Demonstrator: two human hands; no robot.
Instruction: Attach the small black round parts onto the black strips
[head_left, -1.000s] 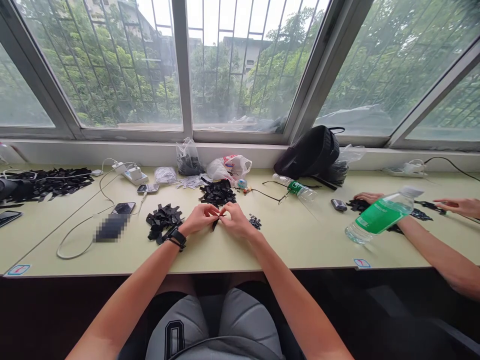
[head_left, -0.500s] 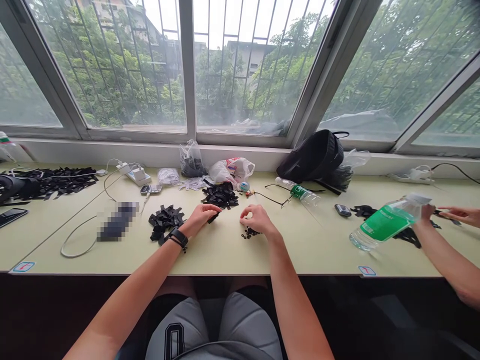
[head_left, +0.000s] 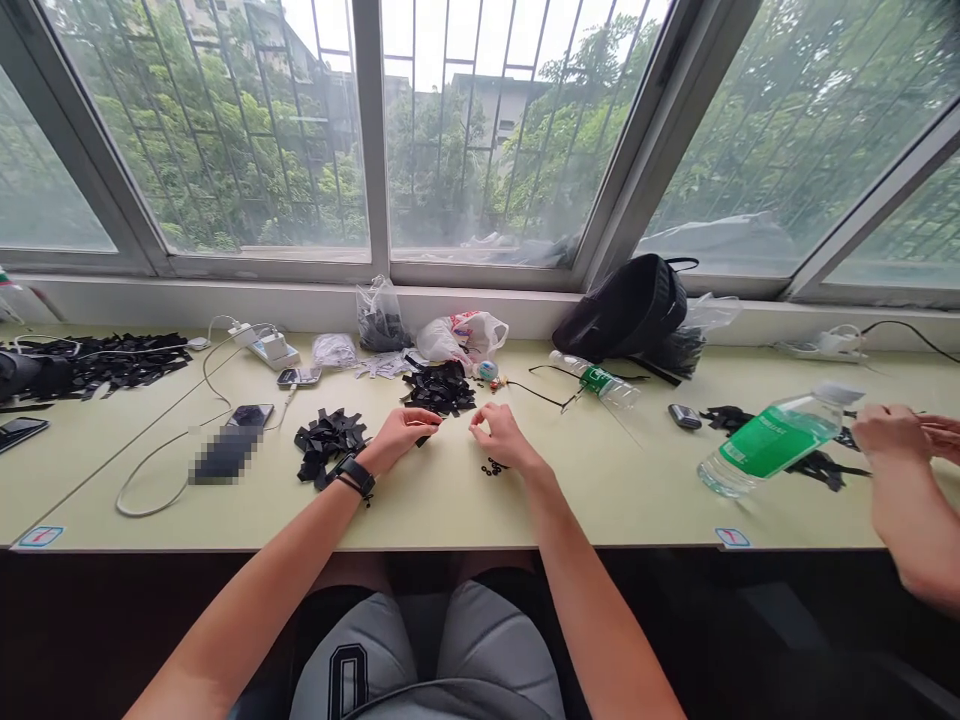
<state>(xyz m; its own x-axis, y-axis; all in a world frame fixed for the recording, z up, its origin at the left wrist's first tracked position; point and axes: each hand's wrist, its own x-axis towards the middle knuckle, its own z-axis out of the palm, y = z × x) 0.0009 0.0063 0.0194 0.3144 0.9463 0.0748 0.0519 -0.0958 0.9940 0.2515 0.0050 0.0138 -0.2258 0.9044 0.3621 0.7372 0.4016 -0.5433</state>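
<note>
Left hand [head_left: 401, 435] rests low over the pale green worktop [head_left: 600, 505], its fingers closed on a small black strip [head_left: 428, 441] whose end shows just past the fingertips. Right hand [head_left: 504, 438] sits close beside it with the fingers curled inward, narrow rather than spread; whether it pinches anything tiny cannot be told from this view. A black wristwatch [head_left: 352, 476] circles the left wrist. Just in front of the right hand lie a few small black rubber rings [head_left: 492, 467].

Beside the left hand, a heap of black strips [head_left: 330, 447] sits on the worktop, and a second heap [head_left: 439, 388] lies ahead, between the hands and the window. Further left are a pixelated, blurred object [head_left: 225, 455], a looped white cable [head_left: 146, 490] and a long spread of black pieces [head_left: 97, 362]. To the right, a co-worker's hands [head_left: 896, 432] are over more black pieces [head_left: 825, 470], just past a green-labelled water bottle [head_left: 772, 445] lying on its side. Along the back of the worktop are a power strip [head_left: 270, 347], plastic bags [head_left: 382, 318] and a black backpack [head_left: 622, 310], below a barred window [head_left: 510, 130] with trees beyond it.
</note>
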